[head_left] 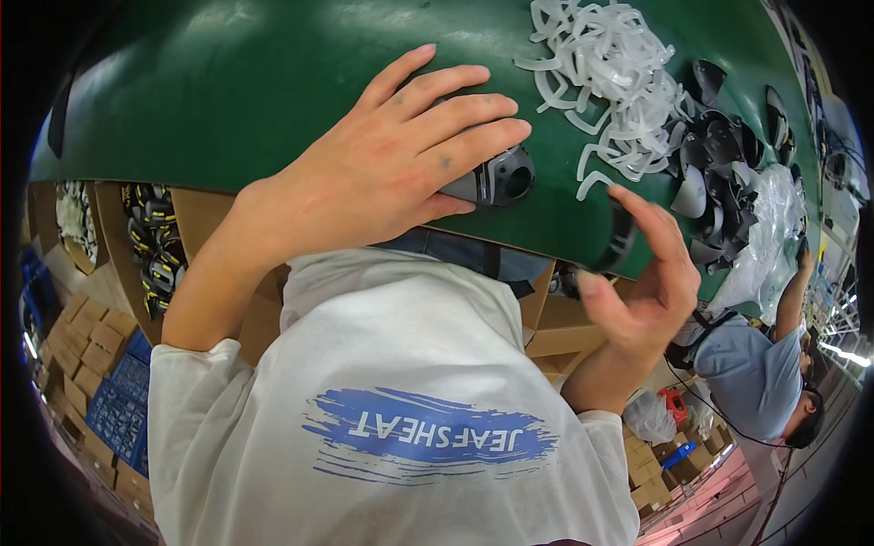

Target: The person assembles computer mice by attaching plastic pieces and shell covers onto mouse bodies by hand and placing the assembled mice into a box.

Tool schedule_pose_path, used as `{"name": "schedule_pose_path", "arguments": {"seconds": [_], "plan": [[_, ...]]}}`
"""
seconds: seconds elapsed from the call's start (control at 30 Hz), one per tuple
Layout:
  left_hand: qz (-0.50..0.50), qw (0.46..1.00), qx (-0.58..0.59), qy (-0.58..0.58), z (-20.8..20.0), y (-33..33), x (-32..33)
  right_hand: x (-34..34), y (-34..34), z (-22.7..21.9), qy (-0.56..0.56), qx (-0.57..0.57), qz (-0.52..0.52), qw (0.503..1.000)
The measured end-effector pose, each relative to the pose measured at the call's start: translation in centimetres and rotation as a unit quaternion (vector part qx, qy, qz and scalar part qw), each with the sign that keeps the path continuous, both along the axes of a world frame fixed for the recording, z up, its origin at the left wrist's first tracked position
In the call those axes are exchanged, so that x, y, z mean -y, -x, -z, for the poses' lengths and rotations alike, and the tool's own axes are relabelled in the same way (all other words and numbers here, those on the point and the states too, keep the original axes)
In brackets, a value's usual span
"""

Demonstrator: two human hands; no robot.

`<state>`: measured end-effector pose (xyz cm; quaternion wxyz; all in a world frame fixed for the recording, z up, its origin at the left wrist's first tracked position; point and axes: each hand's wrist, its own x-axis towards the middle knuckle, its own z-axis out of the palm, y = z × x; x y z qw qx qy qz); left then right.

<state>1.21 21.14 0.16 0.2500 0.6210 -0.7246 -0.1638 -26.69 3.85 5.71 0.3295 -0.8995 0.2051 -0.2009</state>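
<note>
Resting over a dark grey plastic part (505,177), the person's left hand (391,150) lies palm down with its fingers spread apart and its thumb along the near side of the part. The part sits on the green table (228,91), close to the near edge; its rounded end with a round opening sticks out past the fingers, while much of the rest is hidden under them, so I cannot tell how firmly it is gripped. The right hand (660,291) is up near the table's edge, to the right of the part, with the index finger and thumb curved toward each other. Between their tips it holds a small dark curved piece (623,235), blurred, in a narrow pinch. Just beyond the right index finger, a heap of white curved strips (610,73) runs away across the table. Beside that heap, on its right, lies a pile of dark curved shells (715,155), and next to them a crumpled clear plastic bag (769,218). Below the table at the left stands an open carton holding black and yellow parts (157,237). Farther off on the left are stacked cardboard boxes (82,328) and blue crates (123,396). At the right, a co-worker in a light blue shirt (751,373) reaches one arm toward the table.
</note>
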Motion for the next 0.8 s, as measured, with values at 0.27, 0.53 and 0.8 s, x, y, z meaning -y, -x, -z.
{"name": "schedule_pose_path", "arguments": {"seconds": [0.27,0.53,0.8], "plan": [[0.004,0.999,-0.036,0.011,0.8,-0.8,-0.3,-0.8,-6.0,3.6,0.1,0.026,-0.133,0.986],[-0.016,0.999,-0.031,0.015,1.0,-0.5,-0.4,-1.5,-5.7,3.1,0.156,-0.054,-0.146,0.975],[-0.059,0.997,-0.032,0.044,0.9,0.1,-0.4,-4.6,-5.9,2.2,0.302,-0.17,-0.108,0.932]]}}
